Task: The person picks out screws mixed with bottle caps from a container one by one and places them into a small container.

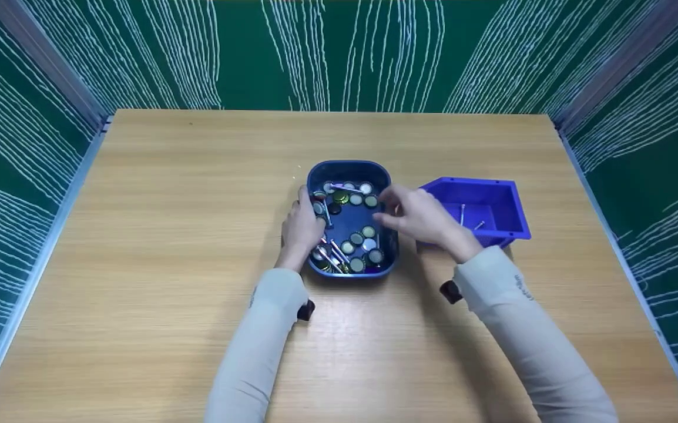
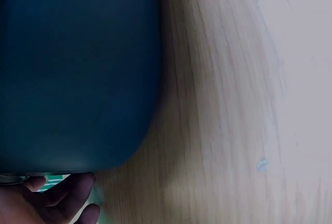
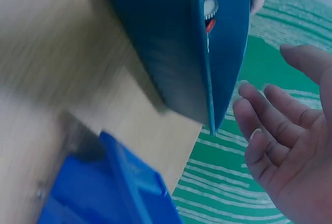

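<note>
A dark blue oblong tub point(image 1: 351, 218) stands mid-table, holding several bottle caps point(image 1: 356, 265) and metal screws point(image 1: 339, 251). My left hand point(image 1: 302, 226) grips its left wall, thumb over the rim; in the left wrist view that hand point(image 2: 59, 200) shows at the tub's point(image 2: 78, 79) lower edge. Over the tub's right rim is my right hand point(image 1: 424, 214), fingers loosely bent with a gap between thumb and fingertips. The right wrist view shows this hand point(image 3: 290, 141) holding nothing, beside the tub wall point(image 3: 161, 47).
Right of the tub sits a blue-purple bin point(image 1: 494, 202) with a slanted front corner, and a couple of screws point(image 1: 479, 225) lie in it. My right forearm crosses in front of that bin. Green, white-streaked walls point(image 1: 245, 53) border the wooden table point(image 1: 168, 235).
</note>
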`<state>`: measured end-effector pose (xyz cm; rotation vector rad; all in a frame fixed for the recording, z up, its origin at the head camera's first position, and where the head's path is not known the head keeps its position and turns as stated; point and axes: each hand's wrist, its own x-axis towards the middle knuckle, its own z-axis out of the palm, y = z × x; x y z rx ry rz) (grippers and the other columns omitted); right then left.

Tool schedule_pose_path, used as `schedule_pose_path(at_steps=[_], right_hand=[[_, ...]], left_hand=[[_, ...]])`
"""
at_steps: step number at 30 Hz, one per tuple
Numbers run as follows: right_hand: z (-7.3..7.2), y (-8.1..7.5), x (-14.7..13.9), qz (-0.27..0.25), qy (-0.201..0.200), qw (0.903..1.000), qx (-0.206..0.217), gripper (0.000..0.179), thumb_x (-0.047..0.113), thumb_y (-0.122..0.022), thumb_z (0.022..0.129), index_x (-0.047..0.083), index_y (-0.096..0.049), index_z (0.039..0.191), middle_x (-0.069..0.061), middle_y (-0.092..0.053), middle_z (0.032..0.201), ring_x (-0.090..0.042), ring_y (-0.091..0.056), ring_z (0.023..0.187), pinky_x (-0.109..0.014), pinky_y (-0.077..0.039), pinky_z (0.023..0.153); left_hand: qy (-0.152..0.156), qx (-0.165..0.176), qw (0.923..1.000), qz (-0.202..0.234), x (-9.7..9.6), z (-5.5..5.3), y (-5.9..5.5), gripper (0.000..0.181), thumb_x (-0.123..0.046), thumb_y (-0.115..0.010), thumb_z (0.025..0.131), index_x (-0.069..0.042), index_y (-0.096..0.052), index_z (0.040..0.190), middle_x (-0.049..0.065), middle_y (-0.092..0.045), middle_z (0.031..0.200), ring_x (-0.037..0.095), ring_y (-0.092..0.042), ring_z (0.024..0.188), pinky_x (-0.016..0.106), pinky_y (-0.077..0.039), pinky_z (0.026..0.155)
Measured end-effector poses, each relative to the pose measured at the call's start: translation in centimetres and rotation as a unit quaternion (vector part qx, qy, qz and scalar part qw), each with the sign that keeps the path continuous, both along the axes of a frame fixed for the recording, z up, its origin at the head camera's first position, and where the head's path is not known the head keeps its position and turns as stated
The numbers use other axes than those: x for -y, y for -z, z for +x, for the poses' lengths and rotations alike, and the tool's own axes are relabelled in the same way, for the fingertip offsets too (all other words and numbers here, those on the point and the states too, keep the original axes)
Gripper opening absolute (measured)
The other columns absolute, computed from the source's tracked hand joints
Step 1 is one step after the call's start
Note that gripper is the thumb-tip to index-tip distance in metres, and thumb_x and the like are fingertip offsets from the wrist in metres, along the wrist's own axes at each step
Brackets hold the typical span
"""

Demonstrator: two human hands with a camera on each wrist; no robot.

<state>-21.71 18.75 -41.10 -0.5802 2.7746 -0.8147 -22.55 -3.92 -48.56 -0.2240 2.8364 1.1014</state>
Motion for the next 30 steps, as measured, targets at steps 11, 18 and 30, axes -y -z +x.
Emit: schedule_pose_path(at_steps=[11, 18, 30], right_hand=[[0.8, 2.2, 3.8, 0.024, -0.066, 0.9973, 0.019, 0.039, 0.028, -0.065, 0.094, -0.001, -0.062, 0.121, -0.019, -0.072, 0.109, -0.029, -0.071, 0.097, -0.041, -0.058, 0.084], [1.6, 4.1, 5.8, 0.047, -0.079, 0.9953, 0.031, 0.034, 0.022, -0.063, 0.094, -0.002, -0.062, 0.118, -0.019, -0.073, 0.104, -0.031, -0.072, 0.092, -0.044, -0.057, 0.083], [2.8, 5.5, 8.1, 0.159, -0.034, 0.9866, 0.003, 0.029, 0.024, -0.068, 0.090, -0.004, -0.065, 0.097, -0.024, -0.070, 0.093, -0.042, -0.066, 0.089, -0.055, -0.053, 0.077]], left_hand=[[-0.004, 0.000, 1.0000, 0.002, 0.0, 0.0, 0.2, 0.075, -0.012, -0.060, 0.091, -0.010, -0.022, 0.156, 0.024, -0.053, 0.139, 0.041, -0.059, 0.119, 0.054, -0.048, 0.099], [-0.001, -0.001, 1.0000, 0.000, -0.1, 0.0, 0.1, 0.074, -0.012, -0.060, 0.091, -0.009, -0.022, 0.155, 0.024, -0.054, 0.138, 0.040, -0.060, 0.119, 0.054, -0.048, 0.098], [-0.002, -0.011, 0.9999, 0.002, -0.1, 0.0, 0.3, 0.073, -0.011, -0.059, 0.090, -0.010, -0.024, 0.154, 0.024, -0.055, 0.137, 0.041, -0.059, 0.119, 0.055, -0.048, 0.097]])
